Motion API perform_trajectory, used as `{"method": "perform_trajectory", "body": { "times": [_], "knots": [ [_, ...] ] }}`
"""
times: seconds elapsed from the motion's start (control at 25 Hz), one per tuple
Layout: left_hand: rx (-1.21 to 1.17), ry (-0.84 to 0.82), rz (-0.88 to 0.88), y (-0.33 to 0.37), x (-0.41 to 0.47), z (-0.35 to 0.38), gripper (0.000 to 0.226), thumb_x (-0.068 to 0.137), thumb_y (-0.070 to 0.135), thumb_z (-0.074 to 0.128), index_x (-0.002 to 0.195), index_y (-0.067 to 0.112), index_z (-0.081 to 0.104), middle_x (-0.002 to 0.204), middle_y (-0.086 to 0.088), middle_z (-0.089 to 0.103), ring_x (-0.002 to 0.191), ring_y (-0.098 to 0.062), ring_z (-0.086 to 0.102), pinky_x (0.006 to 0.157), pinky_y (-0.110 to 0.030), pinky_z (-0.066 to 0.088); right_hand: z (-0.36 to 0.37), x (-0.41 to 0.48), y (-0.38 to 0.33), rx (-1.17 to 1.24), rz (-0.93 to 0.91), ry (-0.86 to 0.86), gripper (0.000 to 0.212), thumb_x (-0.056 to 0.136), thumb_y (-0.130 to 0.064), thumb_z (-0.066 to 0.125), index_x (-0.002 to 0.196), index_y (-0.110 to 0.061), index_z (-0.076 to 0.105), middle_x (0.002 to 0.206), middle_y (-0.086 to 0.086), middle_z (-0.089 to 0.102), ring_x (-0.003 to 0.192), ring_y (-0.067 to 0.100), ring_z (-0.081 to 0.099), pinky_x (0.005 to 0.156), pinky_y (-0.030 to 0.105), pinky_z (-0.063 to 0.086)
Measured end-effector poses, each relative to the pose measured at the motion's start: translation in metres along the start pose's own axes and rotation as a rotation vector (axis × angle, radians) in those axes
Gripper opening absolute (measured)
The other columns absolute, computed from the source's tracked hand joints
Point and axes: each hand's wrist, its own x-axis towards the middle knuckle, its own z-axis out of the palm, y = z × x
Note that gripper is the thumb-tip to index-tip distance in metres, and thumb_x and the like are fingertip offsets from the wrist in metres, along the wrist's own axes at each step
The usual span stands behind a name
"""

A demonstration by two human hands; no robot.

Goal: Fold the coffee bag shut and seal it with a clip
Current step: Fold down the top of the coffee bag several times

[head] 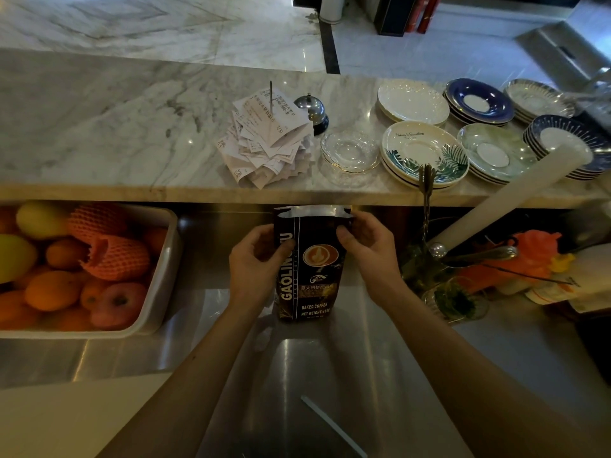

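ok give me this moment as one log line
stage: pre-fold | bag: upright on steel counter, top open | left hand: holding bag's left side | right hand: pinching top right corner | clip: not seen

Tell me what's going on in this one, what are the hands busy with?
A person stands a dark coffee bag upright on a steel counter, the left hand gripping its left side and the right hand pinching near its top right corner. The top of the bag is open and not yet folded, and no clip can be made out. A tray of fruit sits to the left; saucers and a spike of receipts sit on the marble ledge behind.
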Motion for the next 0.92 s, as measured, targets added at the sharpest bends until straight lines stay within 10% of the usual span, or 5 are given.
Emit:
{"method": "perform_trajectory", "body": {
  "times": [0.92],
  "knots": [
    [-0.091,0.095,0.019,0.048,-0.185,0.044,0.023,0.082,0.0,0.072,0.094,0.019,0.07,0.094,0.0,0.075,0.088,-0.01,0.073,0.073,-0.016,0.055,-0.073,-0.181,-0.034,-0.015,-0.161,0.206,0.024,0.08,-0.001,0.072,0.093,-0.011,0.055,0.098,0.012,0.069,0.093,0.018,0.071,0.08,0.031,0.059]
  ]
}}
